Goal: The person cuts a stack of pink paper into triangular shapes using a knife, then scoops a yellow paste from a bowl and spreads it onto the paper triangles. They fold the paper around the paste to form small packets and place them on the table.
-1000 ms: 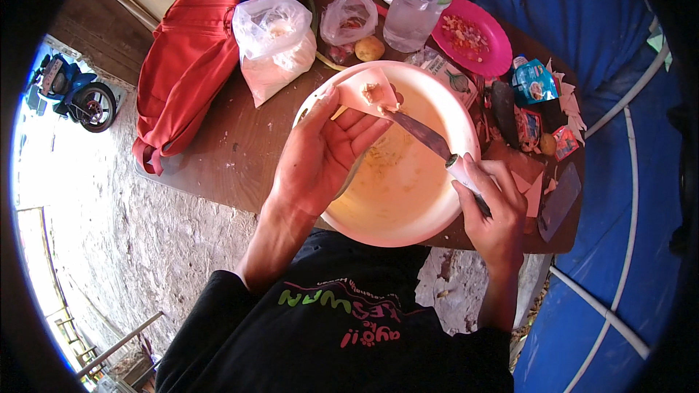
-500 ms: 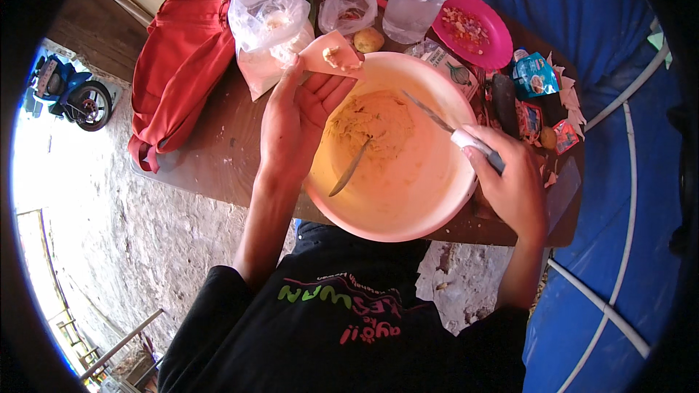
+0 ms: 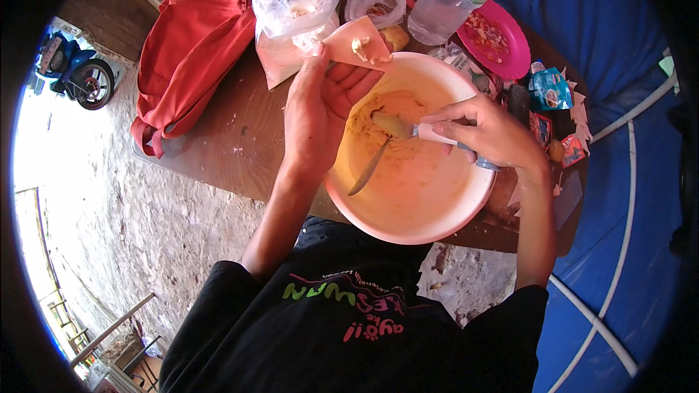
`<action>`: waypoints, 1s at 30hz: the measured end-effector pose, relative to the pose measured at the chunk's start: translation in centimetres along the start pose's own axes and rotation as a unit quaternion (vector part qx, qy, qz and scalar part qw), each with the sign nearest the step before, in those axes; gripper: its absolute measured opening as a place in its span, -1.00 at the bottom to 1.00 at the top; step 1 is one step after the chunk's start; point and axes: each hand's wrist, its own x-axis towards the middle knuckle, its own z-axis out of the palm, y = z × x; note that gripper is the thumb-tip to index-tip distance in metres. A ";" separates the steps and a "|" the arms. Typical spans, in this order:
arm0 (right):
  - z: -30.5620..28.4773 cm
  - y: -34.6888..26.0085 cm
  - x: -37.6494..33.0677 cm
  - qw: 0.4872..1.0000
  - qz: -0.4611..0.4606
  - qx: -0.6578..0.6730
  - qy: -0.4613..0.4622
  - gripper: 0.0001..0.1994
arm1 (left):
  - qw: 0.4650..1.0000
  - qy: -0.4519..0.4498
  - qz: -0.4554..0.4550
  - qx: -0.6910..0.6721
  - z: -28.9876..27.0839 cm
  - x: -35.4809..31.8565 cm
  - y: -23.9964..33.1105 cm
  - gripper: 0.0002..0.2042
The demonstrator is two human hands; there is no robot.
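A wide pale basin (image 3: 437, 196) stands at the table's near edge, with a lumpy yellow-brown paste (image 3: 368, 127) inside. My left hand (image 3: 320, 102) is raised at the basin's left rim, palm up. Its thumb and fingers hold a thin, flat, pale wrapper (image 3: 371, 33) bearing a small dab of filling (image 3: 362, 48). Over the basin, my right hand (image 3: 484, 131) grips a knife (image 3: 395, 125) by its white and grey handle. The knife's broad blade lies flat at the paste. A spoon (image 3: 368, 169) leans in the basin, its far end sunk in the paste.
Behind the basin are a flour-filled plastic bag (image 3: 295, 22), a smaller clear bag (image 3: 375, 4) and a water bottle (image 3: 440, 11). A pink plate (image 3: 499, 40) holds chopped pieces. Packets, including a teal one (image 3: 550, 89), crowd the right. A red backpack (image 3: 193, 51) lies left.
The knife has turned and dropped from above the basin's right side down to the paste. My right hand has moved left and up. My left hand still holds the wrapper; the whole view has shifted slightly.
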 end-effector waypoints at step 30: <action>3.1 4.3 -10.3 0.911 -0.218 -0.016 0.349 -0.69 | 0.973 -0.044 -0.211 0.084 2.0 -2.0 0.0 -0.61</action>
